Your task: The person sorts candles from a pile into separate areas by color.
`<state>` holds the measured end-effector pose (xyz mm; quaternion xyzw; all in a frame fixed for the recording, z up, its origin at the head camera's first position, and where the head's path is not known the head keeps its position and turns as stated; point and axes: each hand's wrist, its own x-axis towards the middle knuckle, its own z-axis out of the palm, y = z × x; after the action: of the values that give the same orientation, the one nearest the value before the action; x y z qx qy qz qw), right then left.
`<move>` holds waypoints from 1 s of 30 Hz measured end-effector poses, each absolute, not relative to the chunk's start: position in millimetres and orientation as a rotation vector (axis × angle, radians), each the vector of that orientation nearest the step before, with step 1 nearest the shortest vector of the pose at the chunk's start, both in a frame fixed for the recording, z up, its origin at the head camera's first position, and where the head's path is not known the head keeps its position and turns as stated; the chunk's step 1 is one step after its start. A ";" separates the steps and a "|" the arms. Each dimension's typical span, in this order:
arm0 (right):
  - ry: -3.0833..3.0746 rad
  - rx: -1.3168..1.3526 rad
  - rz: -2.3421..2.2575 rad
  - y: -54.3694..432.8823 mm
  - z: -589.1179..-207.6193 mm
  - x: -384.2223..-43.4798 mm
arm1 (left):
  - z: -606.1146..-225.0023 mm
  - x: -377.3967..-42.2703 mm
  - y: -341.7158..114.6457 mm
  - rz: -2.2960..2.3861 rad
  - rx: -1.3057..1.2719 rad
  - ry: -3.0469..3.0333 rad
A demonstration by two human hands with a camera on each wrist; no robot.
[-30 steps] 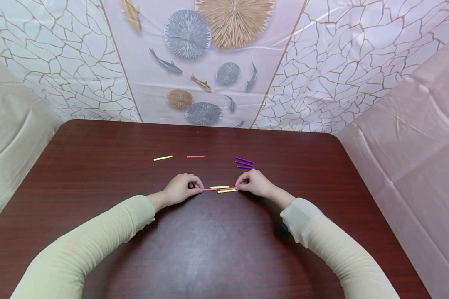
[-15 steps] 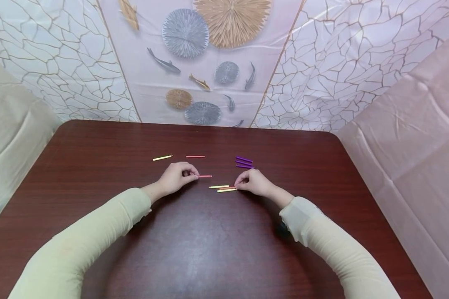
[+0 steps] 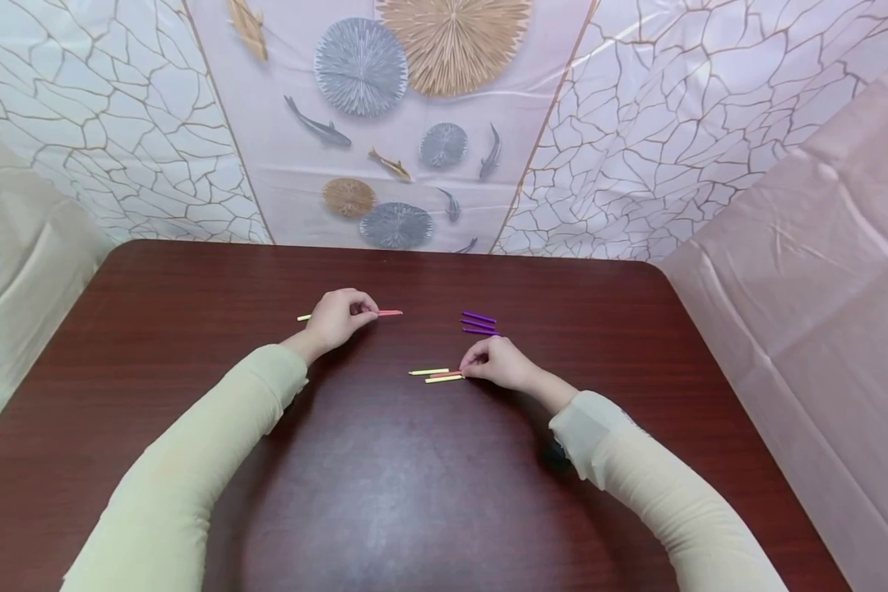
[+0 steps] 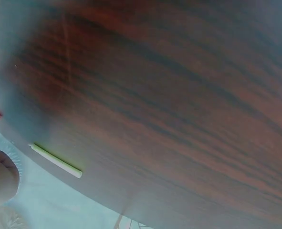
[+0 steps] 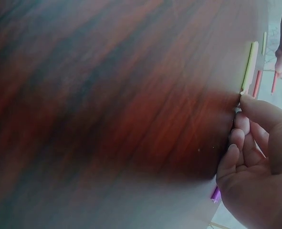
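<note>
At the back left of the table, my left hand (image 3: 338, 318) pinches a thin red candle (image 3: 390, 312) that points right. A second red candle that lay here cannot be told apart from it. Part of a yellow candle (image 3: 304, 317) shows behind that hand, and the whole of this yellow candle (image 4: 57, 161) appears in the left wrist view. My right hand (image 3: 505, 363) rests at mid table, thumb and fingertips pinching the right end of an orange candle (image 3: 446, 375). Two yellow candles flank it, one farther back (image 3: 429, 372) and one nearer (image 3: 442, 380).
Several purple candles (image 3: 478, 323) lie close together just behind my right hand. The dark wooden table (image 3: 385, 493) ends at a patterned cloth backdrop (image 3: 395, 123), with pale cloth hanging on both sides.
My left hand has lifted the red candle away from the orange and yellow group and carried it back and left, to where another red candle lay. The right hand has stayed in place.
</note>
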<state>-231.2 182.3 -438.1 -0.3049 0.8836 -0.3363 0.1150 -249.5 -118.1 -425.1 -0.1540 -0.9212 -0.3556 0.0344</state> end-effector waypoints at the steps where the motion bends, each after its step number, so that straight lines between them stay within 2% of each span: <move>1: 2.594 -0.882 -0.980 181.4 -438.0 -230.8 | -424.9 -250.5 -118.5 -1.086 -0.463 -2.843; 7: 2.635 -0.768 -0.892 173.5 -428.9 -224.2 | -427.6 -253.8 -118.7 -1.050 -0.445 -2.896; 21: 2.627 -0.761 -0.892 171.1 -429.8 -223.3 | -438.6 -251.5 -115.1 -0.892 -0.410 -2.939; 30: 2.625 -0.756 -0.883 170.9 -429.0 -223.1 | -430.5 -249.8 -111.2 -0.946 -0.388 -2.898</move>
<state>-223.1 170.9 -429.0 -0.2611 0.9060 -0.3047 0.1351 -249.8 -111.2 -430.5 -0.1262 -0.9425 -0.3075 0.0342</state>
